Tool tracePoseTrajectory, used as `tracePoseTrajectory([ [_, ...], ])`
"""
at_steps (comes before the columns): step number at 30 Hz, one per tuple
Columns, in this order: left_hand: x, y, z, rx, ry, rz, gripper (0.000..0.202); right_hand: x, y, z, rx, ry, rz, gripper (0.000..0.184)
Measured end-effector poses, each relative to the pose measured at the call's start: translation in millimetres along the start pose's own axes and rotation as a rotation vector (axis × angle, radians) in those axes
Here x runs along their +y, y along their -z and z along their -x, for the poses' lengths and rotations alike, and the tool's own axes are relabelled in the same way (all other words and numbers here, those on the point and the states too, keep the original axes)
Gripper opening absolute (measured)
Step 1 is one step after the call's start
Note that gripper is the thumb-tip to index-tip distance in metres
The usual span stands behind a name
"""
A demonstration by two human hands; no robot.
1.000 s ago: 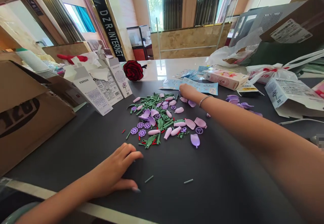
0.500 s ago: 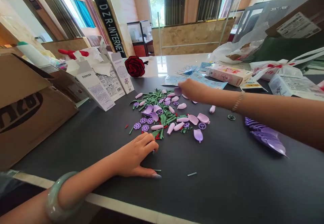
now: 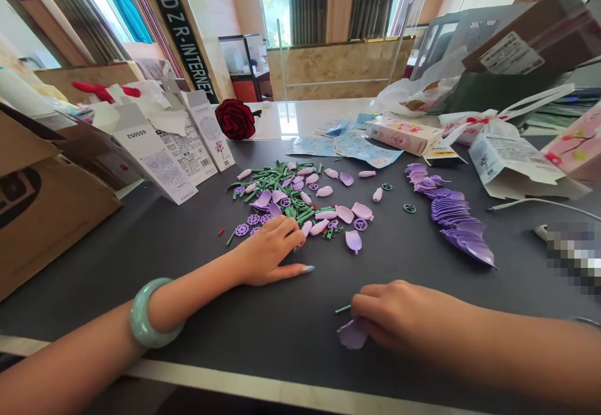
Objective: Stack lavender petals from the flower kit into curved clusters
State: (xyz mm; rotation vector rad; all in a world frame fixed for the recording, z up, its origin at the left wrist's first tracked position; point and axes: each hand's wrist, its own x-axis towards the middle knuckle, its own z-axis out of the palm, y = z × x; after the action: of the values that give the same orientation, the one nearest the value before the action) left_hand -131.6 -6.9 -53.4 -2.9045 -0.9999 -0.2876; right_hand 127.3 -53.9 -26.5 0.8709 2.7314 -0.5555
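Note:
A pile of small purple, pink and green brick parts lies in the middle of the dark table. My left hand, with a jade bangle on its wrist, rests at the pile's near edge, fingers curled down onto the parts; what they grip is hidden. My right hand is closed near the table's front, pinching a purple petal piece against the surface, beside a short green rod. A row of stacked purple petals lies to the right.
Cardboard boxes and white leaflets stand at the left. A dark red brick rose sits at the back. Blue instruction sheets, a pink box, bags and white cartons crowd the back right. A cable runs at the right.
My right hand has pulled back from the far side of the pile to the table's front with a purple petal. My left hand has crept forward to the pile's edge.

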Motion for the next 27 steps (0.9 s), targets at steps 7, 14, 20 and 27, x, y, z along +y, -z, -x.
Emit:
tracePoseTrajectory([
  [7, -14.2, -4.7, -20.3, 0.025, -0.009, -0.076, 0.037, 7.4, 4.0, -16.6, 0.131, -0.063, 0.186, 0.011],
  [14, -28.5, -5.3, -39.5, 0.076, 0.002, -0.041, 0.039, 8.4, 12.7, -39.5, 0.257, -0.051, 0.493, 0.025],
  [20, -32.4, -1.0, -49.8, 0.143, 0.005, 0.129, 0.039, 8.6, 21.4, -40.9, 0.28, -0.065, 0.582, 0.032],
  [27, -31.7, 4.7, -43.1, 0.264, 0.091, 0.42, 0.041, 3.0, 3.4, 1.8, 0.664, 0.062, 0.559, 0.035],
])
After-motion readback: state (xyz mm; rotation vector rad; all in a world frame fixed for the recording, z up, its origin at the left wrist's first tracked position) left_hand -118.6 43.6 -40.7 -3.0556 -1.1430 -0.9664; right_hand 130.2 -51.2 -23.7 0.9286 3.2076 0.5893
